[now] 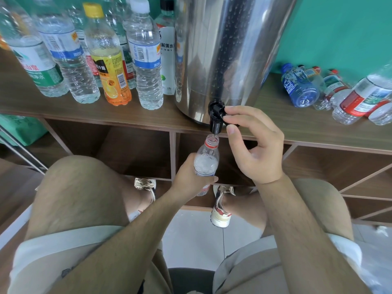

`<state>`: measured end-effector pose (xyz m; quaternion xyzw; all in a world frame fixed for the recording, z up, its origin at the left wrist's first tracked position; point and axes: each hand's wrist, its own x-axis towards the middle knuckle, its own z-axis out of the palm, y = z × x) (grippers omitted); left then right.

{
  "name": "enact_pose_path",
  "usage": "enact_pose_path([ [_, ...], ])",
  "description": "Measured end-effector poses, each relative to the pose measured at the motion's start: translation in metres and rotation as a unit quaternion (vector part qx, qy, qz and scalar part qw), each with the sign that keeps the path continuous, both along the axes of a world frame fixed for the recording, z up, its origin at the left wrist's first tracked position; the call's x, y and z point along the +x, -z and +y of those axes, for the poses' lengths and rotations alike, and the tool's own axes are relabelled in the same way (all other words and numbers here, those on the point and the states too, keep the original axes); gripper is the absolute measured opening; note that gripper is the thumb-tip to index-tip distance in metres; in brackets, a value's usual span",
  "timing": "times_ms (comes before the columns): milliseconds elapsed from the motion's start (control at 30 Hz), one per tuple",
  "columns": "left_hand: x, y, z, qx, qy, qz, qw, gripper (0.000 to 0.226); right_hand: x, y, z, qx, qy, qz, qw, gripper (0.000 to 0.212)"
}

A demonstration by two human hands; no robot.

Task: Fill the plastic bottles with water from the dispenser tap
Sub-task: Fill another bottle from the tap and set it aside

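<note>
Green wall [339, 28] backs our wooden surface [297, 124], where a steel dispenser [222, 49] stands at twelve o'clock, beaded with drops. At ten o'clock of it, capped bottles [146, 60] stand upright with clear water in them, one orange-labelled [110, 66]. At three o'clock, empties [301, 85] lie on their sides in a heap.

We hold the bottle [206, 160] uncapped and upright just under the black tap [216, 117]; our left hand [186, 179] wraps its fingers round the lower body. White frothing water shows inside it. Our right hand [258, 149] pinches the tap lever between fingers [239, 110] and thumb.

The tap overhangs the surface's front edge, so the bottle hangs before open cubbies [137, 149]. Our knees flank it, with bare floor [191, 234] at six o'clock.
</note>
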<state>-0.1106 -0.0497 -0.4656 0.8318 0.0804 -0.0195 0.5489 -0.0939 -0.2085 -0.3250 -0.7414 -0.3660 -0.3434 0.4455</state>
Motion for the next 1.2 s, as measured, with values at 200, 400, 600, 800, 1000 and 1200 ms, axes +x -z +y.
enact_pose_path([
  [200,0.0008,0.0021,-0.0005,-0.005,0.0,0.002,1.0,0.076,0.0008,-0.0002,-0.0005,-0.001,-0.001,-0.001,1.0,0.014],
  [400,0.002,0.0031,-0.0014,0.004,-0.004,-0.003,1.0,0.076,0.001,-0.0001,-0.0019,-0.011,-0.008,0.005,1.0,0.015],
  [600,0.0013,0.0037,-0.0001,0.001,-0.004,-0.008,1.0,0.076,0.0035,0.0017,-0.0091,-0.038,-0.022,0.012,0.999,0.022],
  [800,0.0013,0.0023,-0.0004,-0.001,0.0,-0.013,1.0,0.073,0.0038,0.0041,-0.0086,-0.047,-0.007,0.011,0.999,0.022],
  [1000,0.0008,0.0016,0.0,-0.007,0.003,-0.015,1.0,0.074,0.0046,0.004,-0.0076,-0.048,0.001,0.011,0.999,0.022],
  [1200,-0.0002,0.0,-0.0002,-0.003,0.004,-0.016,1.0,0.073,0.0041,0.0039,-0.0069,-0.048,0.005,0.009,0.999,0.021],
])
